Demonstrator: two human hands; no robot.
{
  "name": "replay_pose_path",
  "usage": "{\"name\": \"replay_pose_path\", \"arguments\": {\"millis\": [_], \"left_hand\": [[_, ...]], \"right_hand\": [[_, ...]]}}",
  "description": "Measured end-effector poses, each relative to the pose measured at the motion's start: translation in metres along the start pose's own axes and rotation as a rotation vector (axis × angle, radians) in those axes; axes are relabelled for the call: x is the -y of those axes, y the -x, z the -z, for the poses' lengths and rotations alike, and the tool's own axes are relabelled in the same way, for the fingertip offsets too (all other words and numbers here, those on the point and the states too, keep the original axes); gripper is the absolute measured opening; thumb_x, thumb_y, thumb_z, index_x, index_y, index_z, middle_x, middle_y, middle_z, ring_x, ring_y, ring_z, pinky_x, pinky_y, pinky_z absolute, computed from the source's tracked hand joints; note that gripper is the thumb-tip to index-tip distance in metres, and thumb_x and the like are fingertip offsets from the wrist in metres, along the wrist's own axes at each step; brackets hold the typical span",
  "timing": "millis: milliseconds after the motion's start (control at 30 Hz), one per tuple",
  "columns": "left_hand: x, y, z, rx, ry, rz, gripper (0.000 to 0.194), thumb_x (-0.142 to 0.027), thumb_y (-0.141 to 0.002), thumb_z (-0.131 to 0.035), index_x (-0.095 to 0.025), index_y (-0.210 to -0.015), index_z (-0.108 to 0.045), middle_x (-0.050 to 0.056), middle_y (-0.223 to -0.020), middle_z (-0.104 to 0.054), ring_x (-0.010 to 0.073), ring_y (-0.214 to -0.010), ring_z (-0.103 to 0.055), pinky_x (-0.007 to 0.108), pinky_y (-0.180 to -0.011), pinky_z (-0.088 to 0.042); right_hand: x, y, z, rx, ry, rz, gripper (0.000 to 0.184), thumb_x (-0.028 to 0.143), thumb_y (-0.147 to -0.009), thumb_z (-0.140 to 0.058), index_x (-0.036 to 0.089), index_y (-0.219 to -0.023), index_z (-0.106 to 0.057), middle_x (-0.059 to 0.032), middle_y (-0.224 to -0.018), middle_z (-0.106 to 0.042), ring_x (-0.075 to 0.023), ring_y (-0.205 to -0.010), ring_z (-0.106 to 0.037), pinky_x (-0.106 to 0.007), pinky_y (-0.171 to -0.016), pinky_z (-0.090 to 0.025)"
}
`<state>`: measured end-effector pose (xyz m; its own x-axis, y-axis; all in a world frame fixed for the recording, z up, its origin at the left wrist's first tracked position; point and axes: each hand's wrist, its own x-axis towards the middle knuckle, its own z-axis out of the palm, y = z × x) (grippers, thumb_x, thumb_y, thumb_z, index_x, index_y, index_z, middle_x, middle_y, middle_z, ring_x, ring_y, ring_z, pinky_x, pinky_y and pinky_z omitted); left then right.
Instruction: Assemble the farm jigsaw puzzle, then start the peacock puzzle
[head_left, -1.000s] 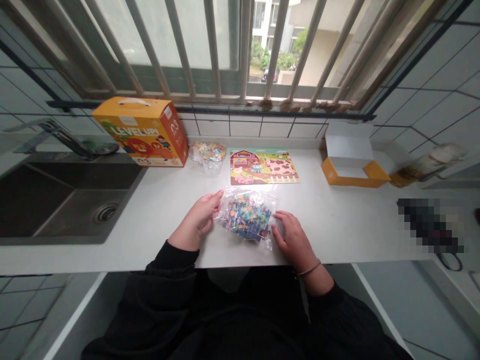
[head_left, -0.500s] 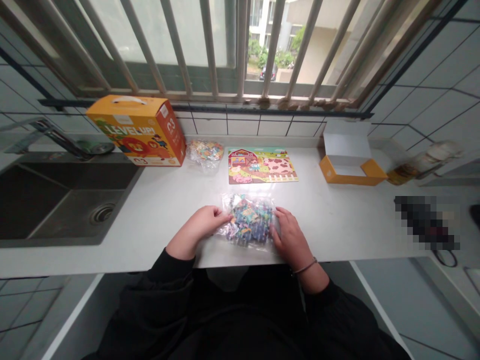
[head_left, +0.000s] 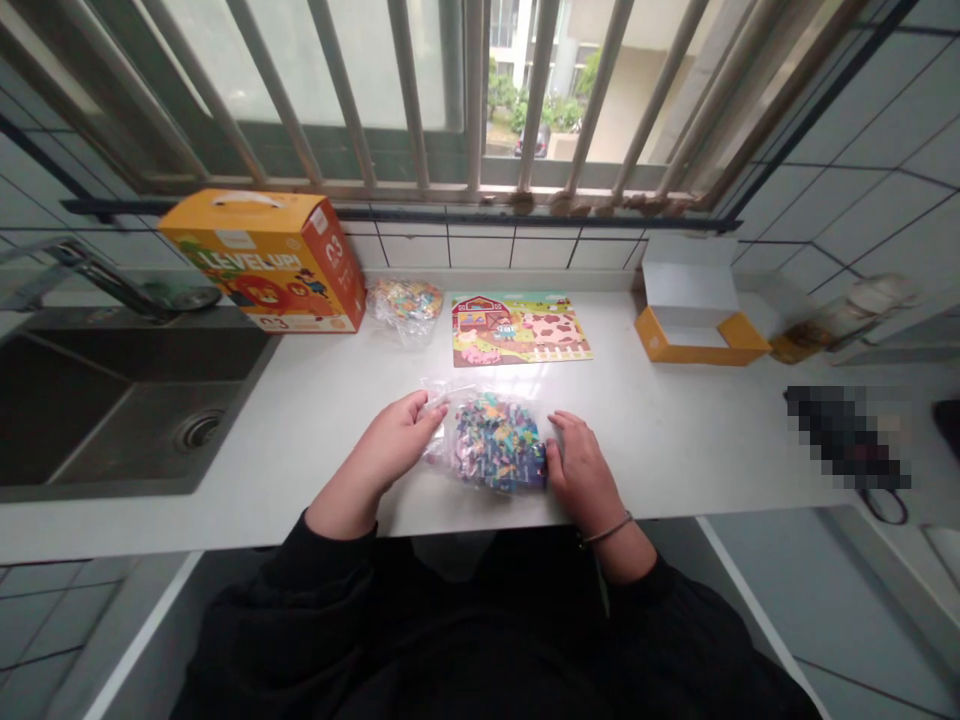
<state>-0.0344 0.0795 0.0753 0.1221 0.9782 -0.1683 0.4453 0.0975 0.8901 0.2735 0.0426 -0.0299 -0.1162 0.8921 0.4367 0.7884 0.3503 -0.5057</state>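
Observation:
A clear plastic bag of puzzle pieces (head_left: 499,440), mostly blue, teal and purple with some orange, lies on the white counter before me. My left hand (head_left: 401,435) pinches the loose plastic at the bag's left end between thumb and fingers. At the right end, my right hand (head_left: 585,465) has its curled fingers and thumb on the bag's edge; the exact contact is partly hidden. Just beyond the bag lies a farm picture (head_left: 521,330) with a red barn and a cow. Left of that picture sits a second bag of puzzle pieces (head_left: 405,302).
An orange carry box (head_left: 262,265) stands at the back left, beside a dark sink (head_left: 135,430) with a tap. At the back right is an opened yellow box (head_left: 701,340) with its white lid raised. A jar (head_left: 844,315) and a blurred-out dark object (head_left: 844,435) are farther right.
My left hand has shifted its hold on the plastic, moving in over the bag and back out to its left end. The pieces inside have shifted. My right hand stays at the right edge.

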Motion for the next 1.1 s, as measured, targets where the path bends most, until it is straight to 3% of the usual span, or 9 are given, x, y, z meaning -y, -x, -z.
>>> {"name": "replay_pose_path", "arguments": {"millis": [200,333,433,567,700,1100], "left_hand": [[0.002,0.002,0.021,-0.076,0.118,0.017,0.055,-0.071,-0.087,-0.072,-0.02,-0.107,-0.075,0.003,-0.093,-0.075,0.02,-0.077,-0.062,0.028,-0.069,-0.045],[0.007,0.003,0.03,-0.142,0.06,0.039,0.059,-0.074,-0.085,-0.075,-0.019,-0.107,-0.078,0.002,-0.087,-0.074,0.0181,-0.072,-0.059,0.026,-0.064,-0.041],[0.006,0.008,0.04,-0.181,0.085,0.045,0.06,-0.073,-0.083,-0.078,-0.019,-0.11,-0.08,0.003,-0.092,-0.077,0.018,-0.074,-0.061,0.026,-0.067,-0.044],[-0.002,0.015,0.057,-0.314,0.107,0.063,0.067,-0.075,-0.075,-0.084,-0.019,-0.111,-0.081,0.006,-0.098,-0.08,0.0193,-0.076,-0.063,0.027,-0.066,-0.046],[-0.002,0.02,0.077,-0.345,0.107,0.071,0.073,-0.076,-0.07,-0.087,-0.016,-0.112,-0.082,0.007,-0.098,-0.079,0.0183,-0.077,-0.061,0.026,-0.065,-0.044],[-0.007,0.039,0.125,-0.483,0.15,0.116,0.07,-0.063,-0.066,-0.096,-0.013,-0.113,-0.081,0.002,-0.089,-0.075,0.0132,-0.073,-0.053,0.024,-0.062,-0.041]], "right_hand": [[-0.003,0.001,-0.001,0.026,-0.006,0.005,0.041,0.031,-0.111,-0.045,0.016,-0.146,-0.059,-0.0214,-0.146,-0.065,-0.0335,-0.141,-0.06,-0.059,-0.122,-0.051],[-0.002,0.001,0.003,0.084,-0.005,0.048,0.043,0.036,-0.112,-0.045,0.018,-0.149,-0.058,-0.0202,-0.151,-0.064,-0.0337,-0.145,-0.058,-0.06,-0.124,-0.048],[0.001,0.001,0.006,0.132,0.011,0.075,0.044,0.038,-0.113,-0.044,0.02,-0.15,-0.059,-0.019,-0.152,-0.065,-0.0332,-0.145,-0.059,-0.061,-0.126,-0.045],[0.004,0.001,0.007,0.157,0.045,0.083,0.046,0.041,-0.113,-0.044,0.02,-0.15,-0.059,-0.0189,-0.153,-0.065,-0.0339,-0.143,-0.06,-0.062,-0.125,-0.044],[0.003,0.003,0.004,0.155,0.055,0.077,0.046,0.043,-0.113,-0.045,0.019,-0.149,-0.06,-0.0193,-0.152,-0.065,-0.0341,-0.143,-0.06,-0.061,-0.124,-0.045],[0.004,0.003,0.003,0.142,0.072,0.087,0.044,0.046,-0.113,-0.047,0.02,-0.145,-0.062,-0.0185,-0.148,-0.067,-0.0353,-0.138,-0.062,-0.06,-0.121,-0.047]]}}
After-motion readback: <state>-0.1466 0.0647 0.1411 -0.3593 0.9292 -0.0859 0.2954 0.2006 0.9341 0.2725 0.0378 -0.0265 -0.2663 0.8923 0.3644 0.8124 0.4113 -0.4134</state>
